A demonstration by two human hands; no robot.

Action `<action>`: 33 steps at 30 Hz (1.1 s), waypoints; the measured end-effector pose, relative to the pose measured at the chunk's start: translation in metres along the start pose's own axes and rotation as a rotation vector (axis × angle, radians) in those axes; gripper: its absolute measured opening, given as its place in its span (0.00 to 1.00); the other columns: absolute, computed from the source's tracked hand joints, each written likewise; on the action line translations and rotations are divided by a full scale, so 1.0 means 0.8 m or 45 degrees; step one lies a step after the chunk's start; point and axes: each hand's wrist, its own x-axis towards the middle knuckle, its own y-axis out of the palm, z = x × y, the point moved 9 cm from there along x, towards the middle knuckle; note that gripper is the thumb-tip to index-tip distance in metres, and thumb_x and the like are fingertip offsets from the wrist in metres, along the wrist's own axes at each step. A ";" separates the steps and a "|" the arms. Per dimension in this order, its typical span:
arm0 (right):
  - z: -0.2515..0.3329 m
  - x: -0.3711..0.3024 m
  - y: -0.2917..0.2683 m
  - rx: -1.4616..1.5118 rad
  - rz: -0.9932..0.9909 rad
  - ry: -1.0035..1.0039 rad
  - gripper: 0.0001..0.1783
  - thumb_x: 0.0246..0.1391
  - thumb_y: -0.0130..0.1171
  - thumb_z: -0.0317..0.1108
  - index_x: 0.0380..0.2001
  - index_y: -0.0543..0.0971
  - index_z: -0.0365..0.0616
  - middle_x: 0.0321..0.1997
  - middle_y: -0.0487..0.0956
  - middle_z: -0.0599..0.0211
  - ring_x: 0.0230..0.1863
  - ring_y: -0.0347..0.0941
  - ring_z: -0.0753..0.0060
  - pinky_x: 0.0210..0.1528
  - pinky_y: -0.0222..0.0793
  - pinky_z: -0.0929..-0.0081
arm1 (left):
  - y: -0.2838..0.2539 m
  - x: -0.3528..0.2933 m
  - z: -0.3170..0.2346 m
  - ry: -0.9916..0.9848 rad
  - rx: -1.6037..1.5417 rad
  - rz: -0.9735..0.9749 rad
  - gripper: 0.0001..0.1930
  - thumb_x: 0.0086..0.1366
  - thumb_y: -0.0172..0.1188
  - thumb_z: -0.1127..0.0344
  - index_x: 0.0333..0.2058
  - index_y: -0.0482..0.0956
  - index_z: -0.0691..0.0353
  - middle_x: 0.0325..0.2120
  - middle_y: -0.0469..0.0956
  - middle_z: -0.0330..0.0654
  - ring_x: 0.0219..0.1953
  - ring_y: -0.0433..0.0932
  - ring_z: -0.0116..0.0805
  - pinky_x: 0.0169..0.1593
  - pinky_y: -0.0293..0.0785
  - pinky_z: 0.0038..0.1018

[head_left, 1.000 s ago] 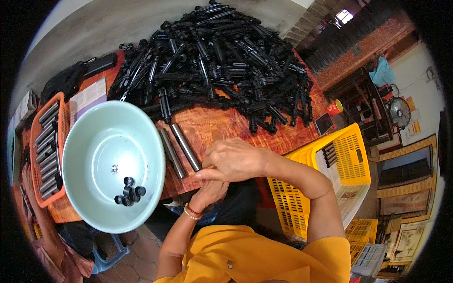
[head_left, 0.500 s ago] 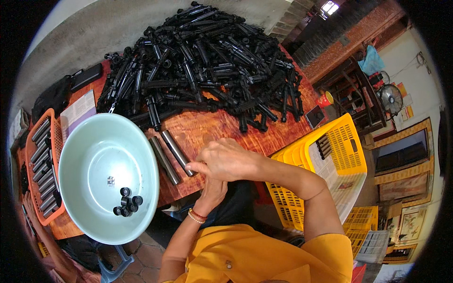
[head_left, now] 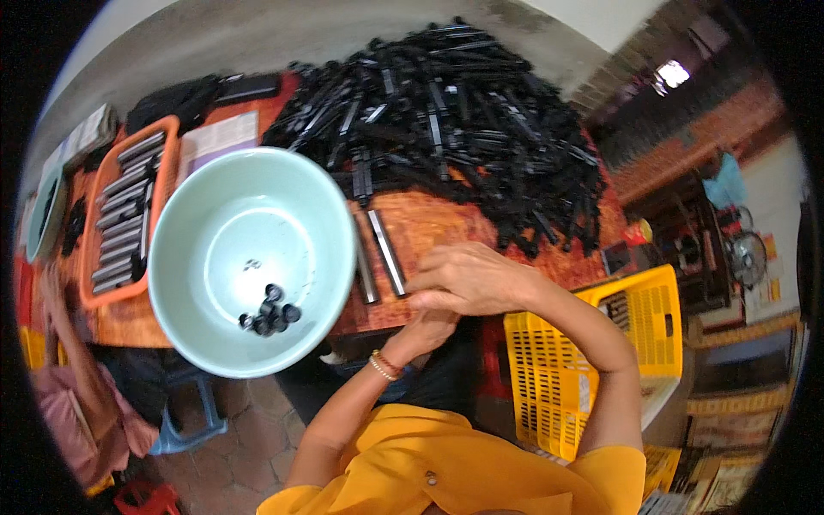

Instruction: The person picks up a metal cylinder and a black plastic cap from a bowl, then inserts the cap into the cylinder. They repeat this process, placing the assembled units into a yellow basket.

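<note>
At the table's near edge my right hand [head_left: 468, 276] lies across the top of my left hand [head_left: 422, 333], thumb pressed over and fingers curled. Beneath it, my left hand is closed, its fingers mostly covered; whatever the two hold is hidden. Left of them, two dark metal tubes lie side by side: a shiny tube [head_left: 388, 253] nearest my fingers and a duller tube [head_left: 365, 266] by the basin. The pale green basin [head_left: 184, 197] holds several small black ring-like caps [head_left: 273, 316] in its lower part.
A large heap of black tubular parts [head_left: 455, 129] covers the back of the wooden table [head_left: 378, 319]. An orange basket [head_left: 174, 142] of metal tubes stands left of the basin, near another person's arm [head_left: 69, 335]. To my right stands a yellow crate [head_left: 549, 378]; a blue stool [head_left: 184, 429] is below left.
The view has swung left, so the table's things sit farther right and more of the other person shows. My hands stay pressed together, the right over the left.
</note>
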 end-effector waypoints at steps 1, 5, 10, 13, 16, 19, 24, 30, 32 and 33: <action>-0.001 -0.002 -0.001 -0.047 -0.005 0.052 0.23 0.58 0.46 0.51 0.40 0.79 0.43 0.37 0.77 0.57 0.40 0.72 0.53 0.44 0.67 0.62 | 0.023 -0.011 0.006 0.103 0.455 0.212 0.15 0.63 0.45 0.74 0.48 0.64 0.73 0.44 0.67 0.59 0.48 0.67 0.55 0.52 0.64 0.41; -0.016 0.002 -0.004 -0.018 -0.114 0.193 0.25 0.58 0.46 0.53 0.38 0.80 0.44 0.32 0.77 0.58 0.36 0.73 0.52 0.38 0.69 0.60 | 0.000 0.008 -0.007 -0.188 -0.090 0.198 0.15 0.61 0.44 0.76 0.47 0.65 0.71 0.43 0.67 0.59 0.48 0.67 0.55 0.51 0.64 0.39; -0.026 0.002 -0.007 0.041 -0.214 0.447 0.24 0.58 0.47 0.53 0.31 0.81 0.43 0.28 0.76 0.57 0.31 0.74 0.52 0.32 0.68 0.59 | 0.003 0.003 -0.004 -0.099 -0.266 0.007 0.14 0.60 0.45 0.79 0.46 0.65 0.70 0.42 0.67 0.58 0.48 0.67 0.56 0.51 0.64 0.40; -0.030 -0.003 -0.017 -0.017 -0.501 0.387 0.27 0.57 0.49 0.53 0.19 0.78 0.40 0.20 0.75 0.53 0.24 0.74 0.50 0.23 0.69 0.59 | 0.000 0.013 -0.007 -0.089 -0.358 -0.061 0.15 0.60 0.45 0.79 0.47 0.64 0.69 0.42 0.67 0.56 0.47 0.67 0.54 0.50 0.65 0.40; -0.037 -0.010 -0.022 -0.049 -0.619 0.447 0.27 0.57 0.49 0.52 0.17 0.76 0.41 0.17 0.74 0.55 0.21 0.74 0.50 0.21 0.68 0.59 | 0.003 0.019 -0.003 -0.161 -0.575 -0.112 0.15 0.60 0.46 0.79 0.47 0.64 0.68 0.40 0.67 0.54 0.45 0.67 0.51 0.48 0.65 0.38; -0.036 -0.013 -0.021 -0.147 -0.658 0.496 0.30 0.58 0.48 0.51 0.12 0.76 0.39 0.14 0.74 0.52 0.18 0.73 0.49 0.20 0.69 0.59 | 0.020 0.015 0.014 -0.295 -0.872 -0.188 0.14 0.60 0.46 0.78 0.46 0.64 0.67 0.40 0.68 0.53 0.45 0.67 0.50 0.48 0.65 0.37; -0.053 -0.021 -0.014 -0.196 -0.615 0.736 0.32 0.57 0.47 0.53 0.13 0.78 0.37 0.16 0.75 0.48 0.20 0.75 0.48 0.22 0.70 0.58 | -0.010 0.032 -0.016 -0.117 -0.578 -0.311 0.16 0.59 0.47 0.78 0.47 0.65 0.68 0.43 0.69 0.55 0.47 0.68 0.53 0.49 0.65 0.38; -0.070 -0.033 -0.020 0.443 -0.692 0.779 0.31 0.59 0.41 0.57 0.33 0.81 0.38 0.24 0.78 0.49 0.31 0.76 0.59 0.38 0.69 0.65 | -0.040 0.014 -0.024 -0.060 -0.079 -0.466 0.19 0.58 0.57 0.73 0.49 0.66 0.69 0.40 0.71 0.57 0.44 0.71 0.58 0.45 0.68 0.40; -0.099 -0.045 -0.005 1.389 -0.916 0.591 0.36 0.60 0.34 0.64 0.46 0.77 0.43 0.33 0.79 0.70 0.38 0.73 0.75 0.45 0.67 0.73 | -0.048 0.017 -0.027 -0.150 -0.058 -0.404 0.20 0.57 0.59 0.72 0.48 0.68 0.68 0.37 0.72 0.56 0.40 0.73 0.56 0.41 0.70 0.38; -0.109 -0.062 -0.009 1.430 -1.071 0.603 0.36 0.61 0.34 0.63 0.46 0.78 0.43 0.32 0.78 0.70 0.37 0.73 0.76 0.44 0.67 0.75 | -0.059 0.017 -0.035 -0.133 -0.031 -0.470 0.18 0.56 0.62 0.69 0.45 0.71 0.68 0.31 0.74 0.53 0.32 0.75 0.52 0.35 0.71 0.37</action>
